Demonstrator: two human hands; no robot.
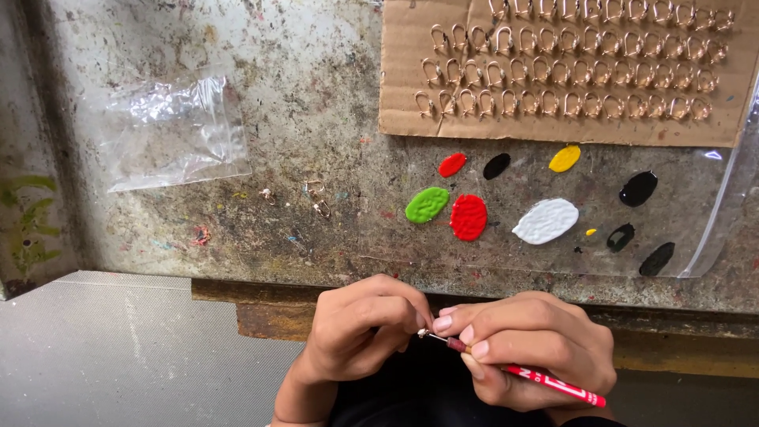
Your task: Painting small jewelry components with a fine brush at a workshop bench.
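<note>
My left hand (pixel 360 328) pinches a tiny metal piece (pixel 423 333) between thumb and fingers, just below the table's front edge. My right hand (pixel 526 344) grips a thin red-handled tool (pixel 553 383) like a pencil, its fine tip touching the metal piece. Both hands meet close together in front of my lap. On a clear plastic sheet (pixel 711 245) above them lie paint blobs: green (pixel 427 205), red (pixel 469 217), white (pixel 546 221), yellow (pixel 564 158) and several black ones (pixel 638 188).
A cardboard sheet (pixel 411 47) at the top right carries rows of small metal hooks (pixel 565 75). A crumpled clear plastic bag (pixel 170 130) lies at the upper left. A few loose metal hooks (pixel 316 198) rest on the stained worktop (pixel 300 119). A grey floor (pixel 103 348) shows below left.
</note>
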